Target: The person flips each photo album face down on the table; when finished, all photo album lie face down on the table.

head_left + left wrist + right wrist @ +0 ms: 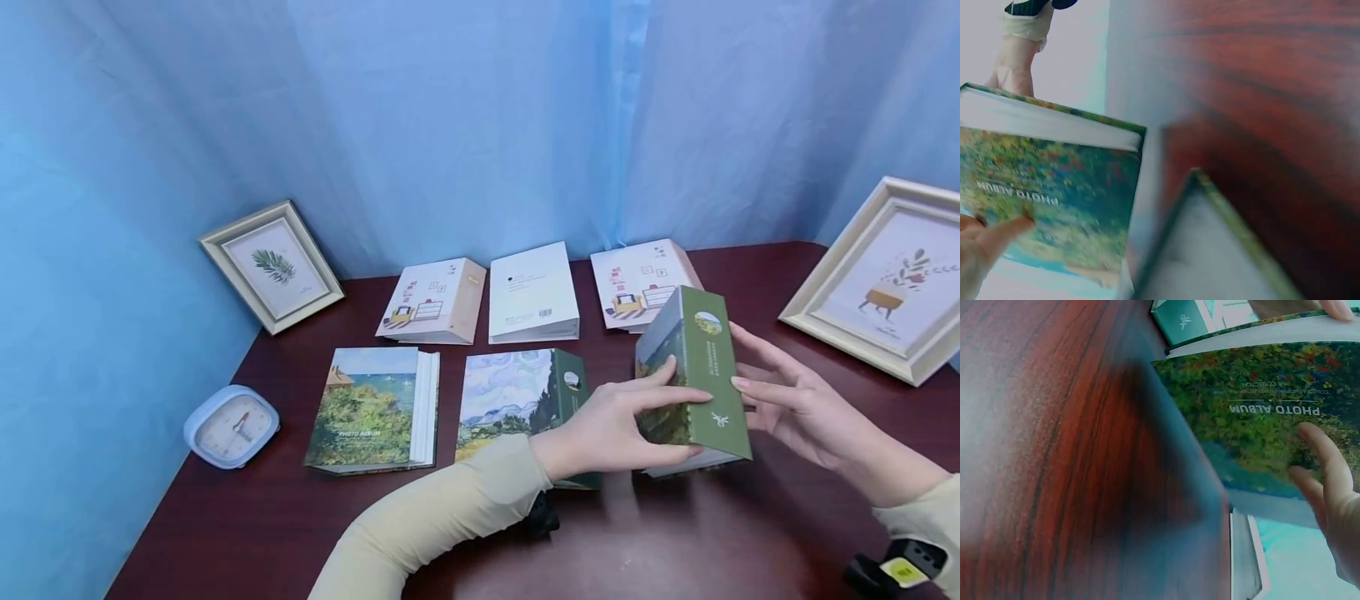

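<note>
A thick photo album (716,375) with a green spine and a painted garden cover stands tilted above the right part of the table. My left hand (637,417) holds it from the left, fingers spread over the cover and spine, thumb near the lower edge. From the right, my right hand (802,408) grips its other side. The right wrist view shows fingers bent onto the cover of the photo album (1254,412). Below my left forearm lies a second album (506,392) with a cloudy landscape, partly hidden by the sleeve. Farther left is a third album (371,408), its white pages facing right.
Along the back stand a pale album (431,300) with a room drawing, a white one (532,292) and another pale one (637,279), partly behind the held album. Picture frames stand at the left (273,267) and right (892,275). A blue clock (232,425) sits at the left edge.
</note>
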Demonstrator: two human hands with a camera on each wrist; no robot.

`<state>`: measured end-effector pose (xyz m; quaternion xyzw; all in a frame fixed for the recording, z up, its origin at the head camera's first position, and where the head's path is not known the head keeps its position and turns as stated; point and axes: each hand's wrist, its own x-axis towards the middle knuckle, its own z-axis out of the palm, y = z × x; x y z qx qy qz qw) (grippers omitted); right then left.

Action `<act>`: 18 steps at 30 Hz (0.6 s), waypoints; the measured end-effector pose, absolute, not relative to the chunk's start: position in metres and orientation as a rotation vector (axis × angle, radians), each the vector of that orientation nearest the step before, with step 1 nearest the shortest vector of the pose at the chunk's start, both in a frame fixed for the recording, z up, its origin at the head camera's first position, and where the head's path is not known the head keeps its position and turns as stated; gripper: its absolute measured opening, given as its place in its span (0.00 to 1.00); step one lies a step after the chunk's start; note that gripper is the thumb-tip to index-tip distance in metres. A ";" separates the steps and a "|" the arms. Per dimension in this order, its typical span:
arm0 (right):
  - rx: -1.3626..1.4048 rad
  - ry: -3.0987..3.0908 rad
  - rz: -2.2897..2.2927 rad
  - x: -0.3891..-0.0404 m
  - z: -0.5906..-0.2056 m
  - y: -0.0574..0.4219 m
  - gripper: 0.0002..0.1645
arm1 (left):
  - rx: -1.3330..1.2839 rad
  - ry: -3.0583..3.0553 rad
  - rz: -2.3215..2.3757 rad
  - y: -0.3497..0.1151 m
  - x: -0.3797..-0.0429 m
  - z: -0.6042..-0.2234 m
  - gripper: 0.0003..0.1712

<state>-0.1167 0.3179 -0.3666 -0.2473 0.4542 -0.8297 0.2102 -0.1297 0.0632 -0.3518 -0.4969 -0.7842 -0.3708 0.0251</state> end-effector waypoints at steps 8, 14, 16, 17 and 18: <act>-0.753 0.849 -2.289 -0.116 -0.372 0.326 0.40 | -1.554 -2.531 -0.635 0.081 -0.123 -0.331 0.29; -0.693 0.678 -2.249 -0.112 -0.382 0.337 0.40 | -1.592 -2.559 -0.381 0.096 -0.118 -0.326 0.29; -0.677 0.653 -2.235 -0.111 -0.386 0.341 0.40 | -1.603 -2.575 -0.336 0.100 -0.117 -0.327 0.29; -0.674 0.653 -2.227 -0.111 -0.388 0.343 0.40 | -1.607 -2.587 -0.322 0.102 -0.116 -0.327 0.29; -0.670 0.662 -2.220 -0.111 -0.389 0.345 0.40 | -1.608 -2.602 -0.311 0.104 -0.116 -0.328 0.30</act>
